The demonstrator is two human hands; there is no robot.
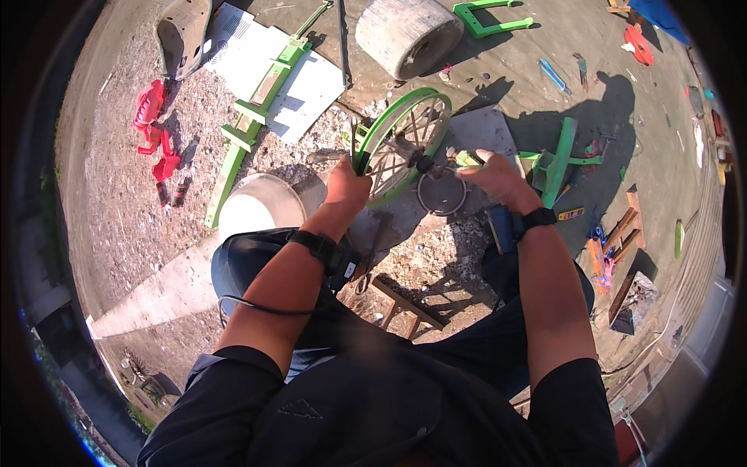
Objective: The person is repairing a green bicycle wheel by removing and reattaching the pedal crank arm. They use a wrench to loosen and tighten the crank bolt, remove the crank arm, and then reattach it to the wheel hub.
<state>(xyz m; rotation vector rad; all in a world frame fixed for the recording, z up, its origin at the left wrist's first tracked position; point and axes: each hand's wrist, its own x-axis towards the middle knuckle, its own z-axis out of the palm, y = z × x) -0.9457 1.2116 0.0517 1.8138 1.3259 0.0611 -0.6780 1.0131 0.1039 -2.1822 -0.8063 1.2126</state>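
A spoked wheel [401, 149] with a bright green rim stands tilted in front of me, its dark hub turned toward the right. At its left edge my left hand [348, 185] is closed round the rim. A thin dark rod rises beside those fingers, and I cannot tell whether they hold it too. Near the hub, my right hand [502, 180] is closed on a small light green piece [467, 159] whose kind I cannot make out. Its fingertips are close to the axle end. Below the hub lies a round, dark-surfaced dish [442, 194].
A white bucket [261, 206] stands by my left knee, with a long green metal frame [253, 117] beyond it. Farther off lies a worn cylinder [408, 35]. Green brackets [556, 167] lie to the right, red plastic parts [153, 124] to the left. A small wooden frame [401, 307] sits between my legs.
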